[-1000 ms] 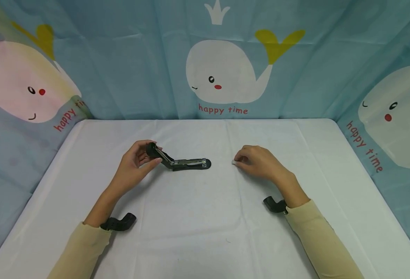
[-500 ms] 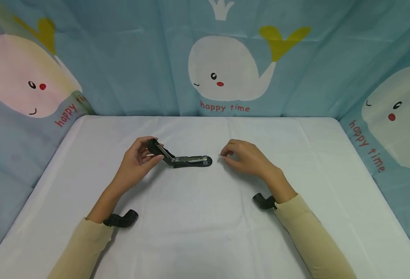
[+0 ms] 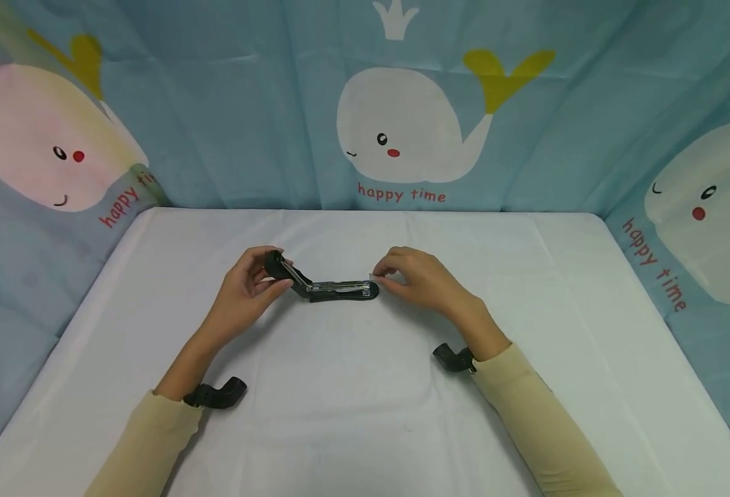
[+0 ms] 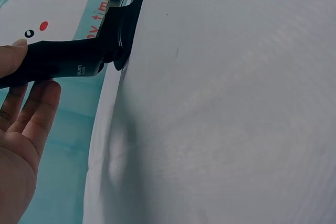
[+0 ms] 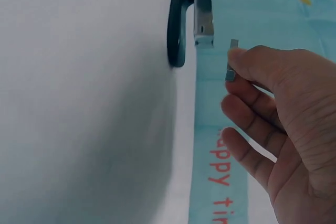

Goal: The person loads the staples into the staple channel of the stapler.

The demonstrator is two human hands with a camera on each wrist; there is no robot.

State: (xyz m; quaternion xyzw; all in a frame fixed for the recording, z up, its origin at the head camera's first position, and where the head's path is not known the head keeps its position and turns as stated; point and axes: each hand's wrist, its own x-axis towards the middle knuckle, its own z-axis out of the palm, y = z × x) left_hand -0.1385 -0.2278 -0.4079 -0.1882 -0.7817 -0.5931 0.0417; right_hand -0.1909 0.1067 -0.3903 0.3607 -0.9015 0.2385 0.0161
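Observation:
A black stapler (image 3: 340, 290) rests on the white tabletop with its top arm swung up and its metal staple channel exposed. My left hand (image 3: 241, 293) grips the raised arm between thumb and fingers, also seen in the left wrist view, where the stapler (image 4: 63, 56) shows its dark cover. Between thumb and index finger, my right hand (image 3: 423, 279) pinches a small silver strip of staples (image 5: 231, 61). In the right wrist view the strip is close to the front end of the stapler's channel (image 5: 203, 22), with a gap between them.
A white cloth covers the table (image 3: 340, 414). Behind it hangs a blue curtain (image 3: 247, 138) printed with whales and red lettering. Each wrist carries a black camera mount, one on the left (image 3: 217, 393) and one on the right (image 3: 453, 359).
My right hand has moved left with the staple strip, from well apart to the stapler's front end. The left hand still holds the stapler's raised arm in nearly the same place.

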